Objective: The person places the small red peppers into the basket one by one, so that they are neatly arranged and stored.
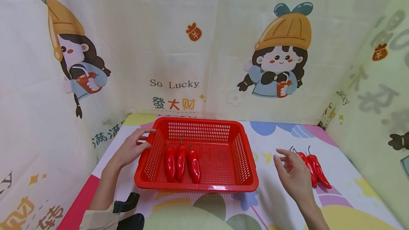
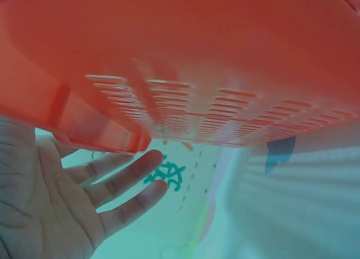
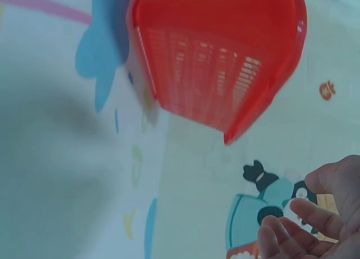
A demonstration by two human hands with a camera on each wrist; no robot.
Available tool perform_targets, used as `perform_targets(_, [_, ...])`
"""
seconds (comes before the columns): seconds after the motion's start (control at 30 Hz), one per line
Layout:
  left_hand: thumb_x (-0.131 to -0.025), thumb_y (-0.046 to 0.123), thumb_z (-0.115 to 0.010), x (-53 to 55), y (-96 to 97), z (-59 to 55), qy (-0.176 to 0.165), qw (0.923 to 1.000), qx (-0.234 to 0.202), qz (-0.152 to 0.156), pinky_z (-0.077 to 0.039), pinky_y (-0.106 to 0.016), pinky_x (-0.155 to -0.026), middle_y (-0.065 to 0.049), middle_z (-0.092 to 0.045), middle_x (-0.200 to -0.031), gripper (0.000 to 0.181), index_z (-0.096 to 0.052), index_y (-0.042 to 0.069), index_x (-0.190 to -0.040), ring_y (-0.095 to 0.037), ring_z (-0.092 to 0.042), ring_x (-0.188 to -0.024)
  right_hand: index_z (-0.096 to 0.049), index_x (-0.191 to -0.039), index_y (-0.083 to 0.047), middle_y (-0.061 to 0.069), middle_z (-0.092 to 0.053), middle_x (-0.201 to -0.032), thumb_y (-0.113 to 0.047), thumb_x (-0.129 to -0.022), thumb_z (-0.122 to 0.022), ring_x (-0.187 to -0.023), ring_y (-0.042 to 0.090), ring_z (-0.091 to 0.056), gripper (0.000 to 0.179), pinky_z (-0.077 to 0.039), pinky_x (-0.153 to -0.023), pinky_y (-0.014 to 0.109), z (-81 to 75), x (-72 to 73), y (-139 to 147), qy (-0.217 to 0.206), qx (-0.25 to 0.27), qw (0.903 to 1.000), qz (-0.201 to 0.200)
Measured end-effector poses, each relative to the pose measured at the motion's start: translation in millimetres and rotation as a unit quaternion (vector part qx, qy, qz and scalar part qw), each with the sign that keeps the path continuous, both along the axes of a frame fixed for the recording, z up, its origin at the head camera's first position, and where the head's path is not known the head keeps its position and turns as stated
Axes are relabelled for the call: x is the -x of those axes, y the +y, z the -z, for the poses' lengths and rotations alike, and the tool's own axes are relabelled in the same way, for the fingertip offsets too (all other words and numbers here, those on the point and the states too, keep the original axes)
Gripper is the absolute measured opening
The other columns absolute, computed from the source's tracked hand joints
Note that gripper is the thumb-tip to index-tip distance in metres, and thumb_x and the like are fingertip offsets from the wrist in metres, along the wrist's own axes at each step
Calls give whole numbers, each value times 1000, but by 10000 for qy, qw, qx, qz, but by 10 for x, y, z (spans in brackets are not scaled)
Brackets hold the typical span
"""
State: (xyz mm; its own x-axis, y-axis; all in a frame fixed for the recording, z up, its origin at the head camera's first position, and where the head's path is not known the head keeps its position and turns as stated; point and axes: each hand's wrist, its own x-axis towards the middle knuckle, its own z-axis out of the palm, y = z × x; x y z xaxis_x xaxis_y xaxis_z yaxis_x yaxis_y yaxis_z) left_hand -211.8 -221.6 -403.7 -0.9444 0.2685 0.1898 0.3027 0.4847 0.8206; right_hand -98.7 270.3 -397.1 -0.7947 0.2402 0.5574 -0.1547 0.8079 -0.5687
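A red plastic basket (image 1: 204, 188) with slotted walls stands in the middle of the table. Inside it, toward its left, three shiny red chili peppers (image 1: 181, 162) lie side by side, stems to the back. My left hand (image 1: 132, 148) is at the basket's left rim, its fingers extended in the left wrist view; whether they touch the rim, I cannot tell. To the right of the basket, my right hand (image 1: 295, 176) hovers with loosely bent fingers and nothing in them. Beside and partly behind it lie more red chili peppers (image 1: 319, 171), one mostly hidden by the hand.
A patterned cloth covers the table (image 1: 274, 219), and printed curtains (image 1: 220, 45) hang behind it and on both sides. A black wrist strap (image 1: 126, 205) sits at the left sleeve.
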Motion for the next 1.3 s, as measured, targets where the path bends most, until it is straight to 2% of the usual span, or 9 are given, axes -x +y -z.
perform_targets(0.13, [-91,8,-66,-5,19,-22,-46,10000,36,10,-62,-46,-84,-20,-47,-145,56,-51,9,-145,-42,-54,-121,-71,-121,-5,14,-70,-105,-12,-91,-75,-83,20,-70,30,-44,-70,1,-9,-22,84,-78,53,9998,195])
perform_targets(0.3, [-90,8,-67,-17,46,-43,-69,10000,37,-7,-62,-46,-82,-20,-46,-145,55,-52,11,-144,-42,-55,-121,-70,-123,-5,16,-70,-111,-16,-93,-73,-87,30,-70,31,-41,-69,-1,13,-33,157,-213,91,9993,301])
perform_targets(0.43, [-90,7,-68,-29,55,-49,-67,10000,47,-12,-63,-45,-80,-20,-46,-144,55,-53,10,-143,-43,-56,-119,-71,-121,-5,15,-71,-112,-15,-93,-74,-82,5,-67,31,-41,-69,-2,54,-26,211,-238,122,9990,364])
perform_targets(0.5, [-89,8,-68,-32,56,-44,-56,10000,61,-3,-63,-44,-80,-20,-46,-143,56,-53,10,-143,-43,-56,-119,-71,-121,-5,15,-71,-112,-14,-92,-74,-80,1,-65,30,-41,-69,-2,76,-26,233,-243,133,9989,384])
perform_targets(0.7, [-89,8,-70,-27,67,-22,-56,10000,68,11,-63,-42,-77,-20,-45,-142,62,-49,12,-147,-42,-56,-118,-71,-123,-4,17,-70,-116,-18,-93,-74,-89,30,-70,33,-41,-67,-1,120,-20,294,-412,155,9982,406])
perform_targets(0.9, [-92,9,-68,0,104,6,-46,9999,113,-23,-63,-44,-77,-21,-42,-141,66,-42,12,-152,-42,-52,-120,-71,-122,-4,16,-70,-115,-23,-94,-73,-83,-7,-60,33,-44,-67,2,125,-4,361,-546,277,9972,428])
perform_targets(0.97, [-91,10,-68,6,120,14,-35,9999,152,-59,-63,-44,-76,-22,-42,-140,67,-41,11,-152,-42,-51,-119,-70,-123,-4,17,-69,-117,-26,-95,-72,-87,0,-63,36,-44,-66,4,130,2,376,-682,267,9963,457])
perform_targets(1.13, [-90,11,-72,-5,164,31,-66,9997,155,-171,-63,-44,-76,-21,-40,-142,70,-40,14,-152,-42,-52,-121,-66,-127,-1,21,-65,-123,-26,-96,-70,-99,38,-67,40,-42,-66,7,160,18,414,-1037,260,9927,557])
perform_targets(1.3, [-90,12,-72,4,194,55,-33,9993,218,-295,-63,-47,-79,-21,-40,-144,69,-41,14,-151,-43,-52,-123,-64,-128,2,24,-64,-125,-20,-95,-71,-103,42,-66,41,-40,-66,7,207,40,493,-1224,187,9901,668])
